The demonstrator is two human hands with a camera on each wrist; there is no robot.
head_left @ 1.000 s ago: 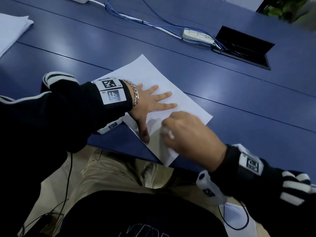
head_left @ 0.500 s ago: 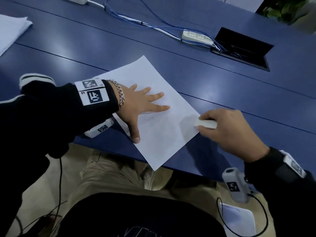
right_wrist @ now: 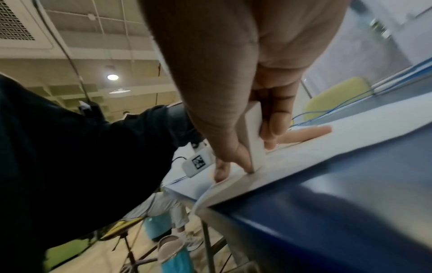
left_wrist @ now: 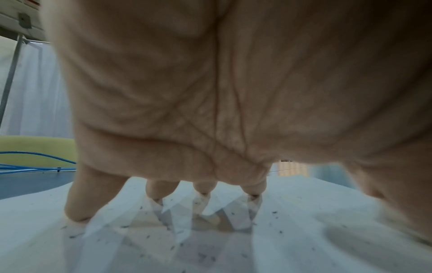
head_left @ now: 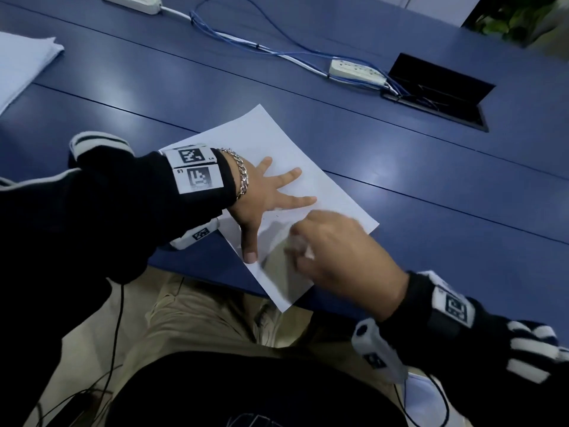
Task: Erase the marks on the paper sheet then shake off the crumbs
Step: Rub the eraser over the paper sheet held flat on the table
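Note:
A white paper sheet (head_left: 277,143) lies askew on the blue table (head_left: 431,186), its near corner hanging over the front edge. My left hand (head_left: 264,198) lies flat on it with fingers spread, holding it down. My right hand (head_left: 335,251) pinches a white eraser (head_left: 303,246) between thumb and fingers and rubs its end on the sheet's near part, blurred by motion. In the right wrist view the eraser (right_wrist: 253,136) stands on end on the paper (right_wrist: 304,147). The left wrist view shows dark crumbs (left_wrist: 203,256) strewn over the sheet (left_wrist: 304,212) under my spread fingers (left_wrist: 79,199).
A white power strip (head_left: 357,70) with blue cables (head_left: 246,41) lies at the back, beside an open black cable hatch (head_left: 437,87). Another strip (head_left: 132,1) sits at the top left. Folded white paper (head_left: 21,63) lies at the far left. My lap is below the table edge.
My right hand with the eraser swung out to the sheet's right edge half a second ago and is now back over the sheet's near part. My left hand stayed flat on the paper.

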